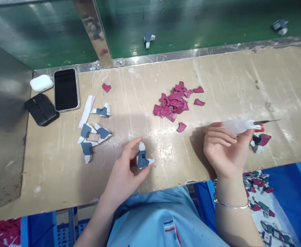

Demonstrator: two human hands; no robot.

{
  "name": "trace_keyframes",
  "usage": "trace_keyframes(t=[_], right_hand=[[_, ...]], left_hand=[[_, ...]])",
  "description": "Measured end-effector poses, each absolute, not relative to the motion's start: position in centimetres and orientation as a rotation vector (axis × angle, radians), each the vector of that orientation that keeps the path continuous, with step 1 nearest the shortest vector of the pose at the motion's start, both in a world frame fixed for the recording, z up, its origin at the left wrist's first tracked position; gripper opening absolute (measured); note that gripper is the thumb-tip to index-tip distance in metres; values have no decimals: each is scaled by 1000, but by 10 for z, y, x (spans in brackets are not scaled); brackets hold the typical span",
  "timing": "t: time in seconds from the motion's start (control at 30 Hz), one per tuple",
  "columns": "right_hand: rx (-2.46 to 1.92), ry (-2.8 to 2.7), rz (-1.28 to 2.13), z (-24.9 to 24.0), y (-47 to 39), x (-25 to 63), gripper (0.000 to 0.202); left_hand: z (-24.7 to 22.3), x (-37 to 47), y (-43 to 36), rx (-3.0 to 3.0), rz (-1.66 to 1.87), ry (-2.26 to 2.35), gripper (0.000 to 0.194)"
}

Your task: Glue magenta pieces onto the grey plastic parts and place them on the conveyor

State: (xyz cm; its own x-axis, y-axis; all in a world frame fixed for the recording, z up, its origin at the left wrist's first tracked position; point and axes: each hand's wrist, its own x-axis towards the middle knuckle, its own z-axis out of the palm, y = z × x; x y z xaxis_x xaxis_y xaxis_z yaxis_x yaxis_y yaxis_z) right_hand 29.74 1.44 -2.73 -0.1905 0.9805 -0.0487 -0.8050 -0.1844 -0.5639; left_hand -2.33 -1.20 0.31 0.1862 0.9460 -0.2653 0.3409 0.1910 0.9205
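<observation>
My left hand (128,168) is closed around the edges of a small grey-blue and white plastic part (142,158), just above the table's front. In my right hand (224,145) is a translucent white squeeze bottle (236,126) with a thin dark pointed tip aimed right; a bit of red shows beside the tip. Beneath that hand's right side lies a part with a maroon piece (264,140), partly hidden by my thumb. Between the hands, farther back, is a pile of flat maroon pieces (176,103). Several similar grey-blue and white parts (87,148) lie to the left.
A white strip (86,111), a phone (66,90), a white case (41,83) and a black case (42,109) lie at the left. Behind a metal edge, a green surface carries loose parts (148,40). Blue bins (285,185) with pieces stand below the table (130,92).
</observation>
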Motion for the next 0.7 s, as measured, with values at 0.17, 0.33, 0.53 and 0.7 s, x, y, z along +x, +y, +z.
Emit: trace_keyframes(t=[0.17, 0.33, 0.53, 0.7], right_hand=[[-1214, -1449, 942, -18, 3, 264, 40], [-1426, -1943, 426, -17, 27, 254, 18], [-1369, -2187, 121, -5, 33, 255, 15], [-1207, -1847, 441, 15, 5, 211, 11]], left_hand=[[8, -24, -13, 1347, 641, 1368, 60], [11, -25, -12, 1390, 630, 1322, 59], [13, -25, -12, 1380, 643, 1312, 59], [16, -16, -9, 1392, 678, 1314, 62]])
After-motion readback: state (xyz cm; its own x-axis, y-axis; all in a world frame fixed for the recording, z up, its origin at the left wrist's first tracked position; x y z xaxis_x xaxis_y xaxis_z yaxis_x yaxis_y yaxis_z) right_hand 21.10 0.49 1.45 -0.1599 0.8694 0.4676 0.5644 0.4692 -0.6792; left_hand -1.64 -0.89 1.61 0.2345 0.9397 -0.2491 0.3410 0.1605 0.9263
